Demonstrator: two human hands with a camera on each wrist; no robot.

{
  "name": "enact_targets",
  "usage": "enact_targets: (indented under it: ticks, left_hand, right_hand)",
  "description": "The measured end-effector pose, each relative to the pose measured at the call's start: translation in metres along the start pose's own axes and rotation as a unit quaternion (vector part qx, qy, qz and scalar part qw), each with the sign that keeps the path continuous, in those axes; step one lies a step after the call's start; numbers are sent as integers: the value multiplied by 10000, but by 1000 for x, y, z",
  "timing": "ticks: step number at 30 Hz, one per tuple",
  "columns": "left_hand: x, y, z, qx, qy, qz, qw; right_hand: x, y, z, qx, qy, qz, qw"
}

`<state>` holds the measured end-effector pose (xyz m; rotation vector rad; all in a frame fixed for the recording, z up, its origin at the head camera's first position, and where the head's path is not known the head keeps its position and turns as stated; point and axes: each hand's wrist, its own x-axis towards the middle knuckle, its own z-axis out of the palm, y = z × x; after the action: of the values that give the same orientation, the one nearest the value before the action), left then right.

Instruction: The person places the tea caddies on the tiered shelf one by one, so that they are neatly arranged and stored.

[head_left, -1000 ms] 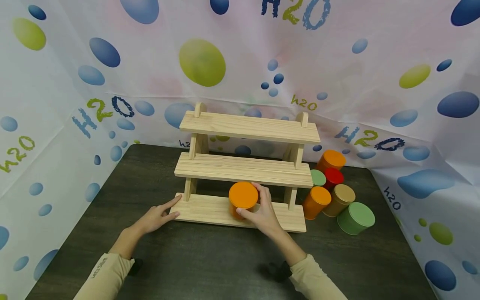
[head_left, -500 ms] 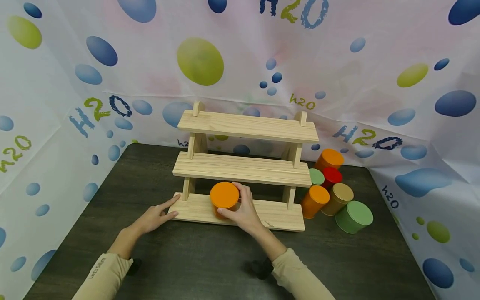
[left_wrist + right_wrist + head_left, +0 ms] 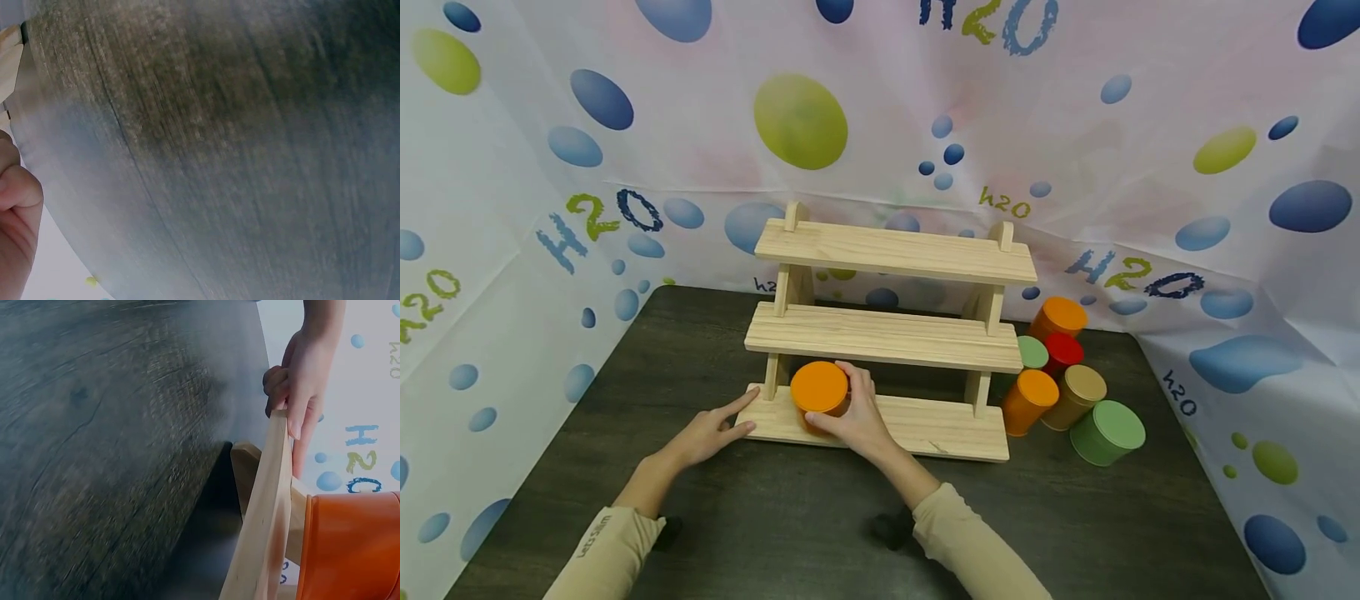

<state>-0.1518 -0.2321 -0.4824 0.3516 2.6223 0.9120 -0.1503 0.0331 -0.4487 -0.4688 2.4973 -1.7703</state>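
Observation:
My right hand [image 3: 857, 417] grips an orange lidded canister [image 3: 818, 387], thumb on the near side and fingers on its right. The canister is upright over the left part of the bottom board of a three-step wooden display shelf [image 3: 883, 333]; whether its base touches is hard to tell. In the right wrist view the canister [image 3: 353, 547] shows beside the board [image 3: 265, 512]. My left hand [image 3: 703, 435] holds the left end of that bottom board; the right wrist view shows its thumb on top and other fingers curled at the underside. The left wrist view catches only part of the left hand [image 3: 15, 200].
Right of the shelf stand several canisters: two orange [image 3: 1032, 402], a red one [image 3: 1063, 354], a gold one [image 3: 1077, 396] and two green ones [image 3: 1108, 433]. A printed curtain [image 3: 880, 108] hangs behind the dark table [image 3: 790, 525].
My right hand has moved left along the bottom board with the orange canister, from near the middle to near the left end. The left hand has stayed put.

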Motion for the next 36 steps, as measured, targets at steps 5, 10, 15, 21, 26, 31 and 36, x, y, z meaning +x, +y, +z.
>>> enact_targets:
  ticks: [5,10,15,21,26,31,36]
  left_hand:
    - [1,-2,1,3,1,-74,10000]
    - [1,-2,1,-68,-39,-84,9999]
    - [2,-2,1,-76,-37,-67,9999]
    - [2,-4,2,-143,-11,-9,9999]
    - [1,-4,3,-169,17,10,9999]
    - [0,-3,2,-186,-5,-9,9998]
    - [0,-2,2,-190,-11,16,9998]
  right_hand:
    - [5,-1,8,-32,-56,38,10000]
    - [7,0,13,-8,-124,39,9999]
    - [8,1,17,10,-184,-3,9998]
    - [10,1,20,96,-278,59,9996]
    - [11,3,23,155,-378,129,9991]
    - [11,5,24,154,-423,63,9990]
    - [11,5,22,115,-477,17,9988]
